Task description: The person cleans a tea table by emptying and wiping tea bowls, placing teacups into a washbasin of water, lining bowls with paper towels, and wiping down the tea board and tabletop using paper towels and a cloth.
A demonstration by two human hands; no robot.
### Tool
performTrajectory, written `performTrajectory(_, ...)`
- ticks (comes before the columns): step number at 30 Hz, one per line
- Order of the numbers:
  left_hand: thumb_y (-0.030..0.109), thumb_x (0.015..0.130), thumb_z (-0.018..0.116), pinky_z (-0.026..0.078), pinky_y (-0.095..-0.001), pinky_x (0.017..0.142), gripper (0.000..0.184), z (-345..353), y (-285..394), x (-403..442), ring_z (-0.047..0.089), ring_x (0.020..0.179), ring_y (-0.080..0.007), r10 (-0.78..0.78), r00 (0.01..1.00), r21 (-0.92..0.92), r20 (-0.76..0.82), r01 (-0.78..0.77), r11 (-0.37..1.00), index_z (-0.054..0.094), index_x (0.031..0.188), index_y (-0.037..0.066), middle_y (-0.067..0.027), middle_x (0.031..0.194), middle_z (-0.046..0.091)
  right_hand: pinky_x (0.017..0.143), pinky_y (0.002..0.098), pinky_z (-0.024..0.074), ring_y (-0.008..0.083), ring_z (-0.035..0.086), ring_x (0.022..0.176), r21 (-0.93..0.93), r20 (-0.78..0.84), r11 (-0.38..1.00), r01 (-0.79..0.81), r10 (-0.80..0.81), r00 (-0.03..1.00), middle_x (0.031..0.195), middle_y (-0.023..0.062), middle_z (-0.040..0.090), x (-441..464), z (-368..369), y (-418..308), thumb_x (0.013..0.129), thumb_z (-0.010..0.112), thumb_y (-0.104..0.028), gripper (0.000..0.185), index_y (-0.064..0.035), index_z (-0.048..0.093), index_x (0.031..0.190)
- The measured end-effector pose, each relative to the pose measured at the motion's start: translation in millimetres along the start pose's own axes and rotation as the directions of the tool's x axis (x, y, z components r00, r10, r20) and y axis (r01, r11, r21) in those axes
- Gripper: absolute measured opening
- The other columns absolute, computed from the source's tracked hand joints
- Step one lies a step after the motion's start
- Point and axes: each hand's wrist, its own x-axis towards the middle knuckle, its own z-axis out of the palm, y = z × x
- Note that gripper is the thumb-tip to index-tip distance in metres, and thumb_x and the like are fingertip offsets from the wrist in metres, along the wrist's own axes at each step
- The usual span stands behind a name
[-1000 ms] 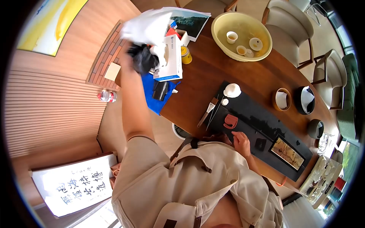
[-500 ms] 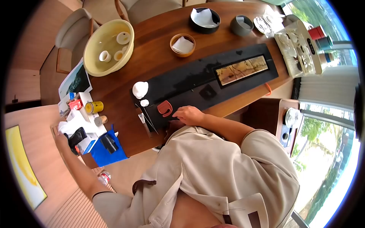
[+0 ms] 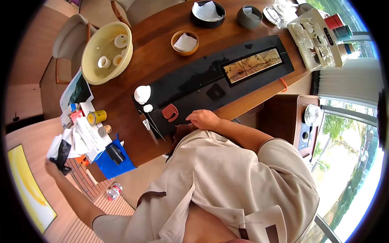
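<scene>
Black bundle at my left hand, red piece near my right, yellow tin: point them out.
Black bundle (image 3: 63, 153): head view, creased middle.
Red piece (image 3: 168, 109): head view, flat body.
Yellow tin (image 3: 98, 117): head view, yellow side.

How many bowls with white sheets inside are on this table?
3: the brown bowl lowest in the picture, the black bowl above it, and the grey bowl right of the black one. Any past the top edge would be hidden.

From my remote seat I can read no wording anywhere: the print on the white box and the markings on the yellow can, both left of the frame, and the bottle's label, lower left, are too small.
</scene>
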Motion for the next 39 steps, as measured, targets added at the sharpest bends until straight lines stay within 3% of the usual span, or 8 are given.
performTrajectory(2,0.041,0.098,0.043,0.052,-0.0409,0.079,0.052,-43,65,-44,0.067,0.087,-0.0302,0.081,0.949,0.142,-0.304,-0.039,0.989,0.068,0.101,-0.006,-0.0168,0.096,0.07,0.076,0.0387,0.055,0.029,0.067,0.085,0.101,-0.018,0.993,-0.059,0.061,0.998,0.092,0.0109,0.068,0,-1,-10,0.086,0.06,-0.013,0.018,-0.0086,0.07,0.1)
performTrajectory(7,0.026,0.098,0.055,0.049,-0.0327,0.079,0.025,-2,226,-337,0.059,0.081,-0.0171,0.672,0.686,-0.256,0.279,-0.621,0.741,0.066,0.101,0.003,-0.0077,0.085,0.063,0.079,0.0337,0.0545,0.0206,0.068,0.084,0.579,-0.091,0.815,-0.026,0.096,0.991,0.098,0.0086,0.069,47,-20,-75,0.096,0.057,-0.02,0.025,-0.0087,0.066,0.116)
performTrajectory(10,0.014,0.083,0.07,0.051,-0.0362,0.066,0.007,25,286,-479,0.064,0.071,-0.0277,0.905,0.221,-0.775,0.364,-0.466,0.426,0.066,0.087,0.009,-0.0091,0.08,0.066,0.083,0.0303,0.052,0.0169,0.063,0.09,0.971,0.216,0.062,-0.233,0.203,0.955,0.101,0.0013,0.065,62,-19,-90,0.101,0.051,-0.025,0.031,-0.0064,0.059,0.125)
performTrajectory(13,0.02,0.076,0.076,0.051,-0.0359,0.059,0.018,46,300,-550,0.065,0.069,-0.0275,0.928,0.143,-0.786,0.344,-0.497,0.368,0.067,0.09,0.013,-0.0056,0.082,0.066,0.079,0.0289,0.0505,0.0136,0.061,0.088,0.885,0.464,-0.18,-0.43,0.25,0.85,0.097,0.0013,0.064,44,-23,-61,0.099,0.053,-0.015,0.017,-0.0049,0.063,0.109)
performTrajectory(17,0.022,0.078,0.074,0.052,-0.0361,0.063,0.021,26,315,-557,0.065,0.077,-0.0266,0.948,0.095,-0.861,0.304,-0.399,0.316,0.067,0.096,0.013,-0.0041,0.09,0.067,0.076,0.03,0.051,0.015,0.062,0.087,0.928,-0.042,0.321,-0.19,0.595,0.803,0.095,0.0023,0.066,15,-69,-9,0.095,0.055,-0.005,0.015,-0.0054,0.065,0.107)
performTrajectory(20,0.027,0.078,0.073,0.053,-0.0412,0.067,0.031,46,249,-557,0.066,0.084,-0.0289,0.536,0.039,-0.382,0.843,-0.658,0.649,0.066,0.106,0.018,-0.0072,0.097,0.066,0.08,0.0341,0.0501,0.0242,0.064,0.088,-0.144,-0.667,0.972,-0.186,0.044,0.743,0.096,0.0082,0.068,5,-166,57,0.086,0.061,0.004,0.023,-0.0054,0.066,0.107)
performTrajectory(26,0.027,0.079,0.073,0.051,-0.0467,0.078,0.057,84,191,-641,0.062,0.098,-0.0372,0.223,0.229,-0.055,0.948,-0.573,0.818,0.049,0.13,0.018,-0.0158,0.112,0.06,0.09,0.0348,0.0451,0.0218,0.056,0.1,-0.646,0.122,0.723,0.246,-0.22,0.968,0.1,0.0022,0.06,26,-211,182,0.078,0.062,-0.007,0.03,-0.0119,0.065,0.107)
performTrajectory(39,0.021,0.082,0.07,0.049,-0.0464,0.089,0.068,111,195,-692,0.057,0.11,-0.0388,-0.052,0.506,0.318,0.861,-0.455,0.832,0.037,0.141,0.014,-0.0187,0.127,0.054,0.094,0.0354,0.0387,0.017,0.053,0.107,-0.701,0.143,0.702,0.125,-0.033,0.989,0.1,-0.0011,0.059,-11,-322,267,0.081,0.059,-0.019,0.02,-0.0216,0.073,0.096)
